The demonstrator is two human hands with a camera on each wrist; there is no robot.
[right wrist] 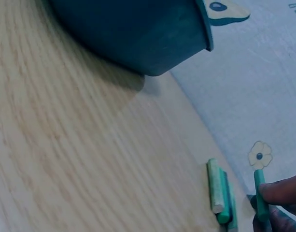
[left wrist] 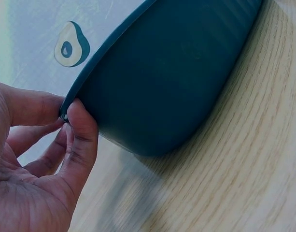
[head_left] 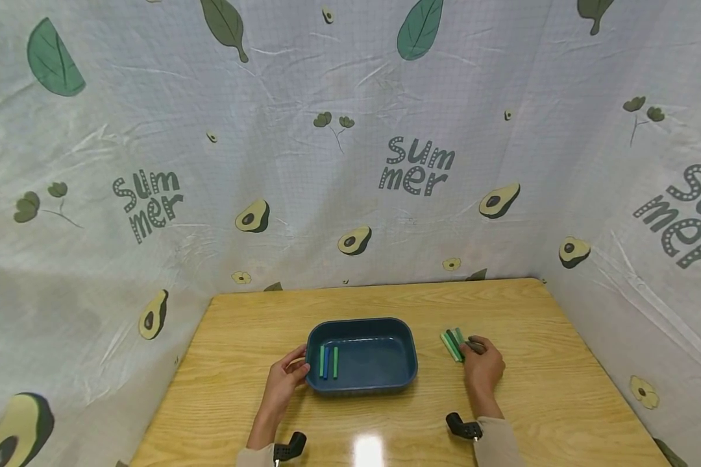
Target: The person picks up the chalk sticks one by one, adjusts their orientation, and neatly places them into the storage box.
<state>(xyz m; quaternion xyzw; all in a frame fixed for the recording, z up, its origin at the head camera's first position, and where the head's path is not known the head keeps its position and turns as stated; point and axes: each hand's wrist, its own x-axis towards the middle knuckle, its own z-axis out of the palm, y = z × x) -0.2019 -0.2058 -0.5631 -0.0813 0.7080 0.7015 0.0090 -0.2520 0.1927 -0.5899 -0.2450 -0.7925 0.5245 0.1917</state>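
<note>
A dark blue rectangular bin [head_left: 362,392] stands on the table; two green chalk sticks and a blue chalk stick [head_left: 326,363] lie side by side at its left end. My left hand [head_left: 283,383] pinches the bin's left rim [left wrist: 102,50] between thumb and finger. To the right of the bin, my right hand [head_left: 483,364] is at a small group of green chalk sticks [head_left: 451,347]. In the right wrist view a green chalk stick [right wrist: 260,188] is held between its fingertips, beside the group, where a pale green stick [right wrist: 215,186] lies nearest the bin.
The wooden table [head_left: 257,318] reaches back to a white curtain [head_left: 304,168] printed with avocados and leaves, which also hangs at both sides. A black wrist camera [head_left: 290,447] sits on the left forearm and another black camera [head_left: 463,427] on the right.
</note>
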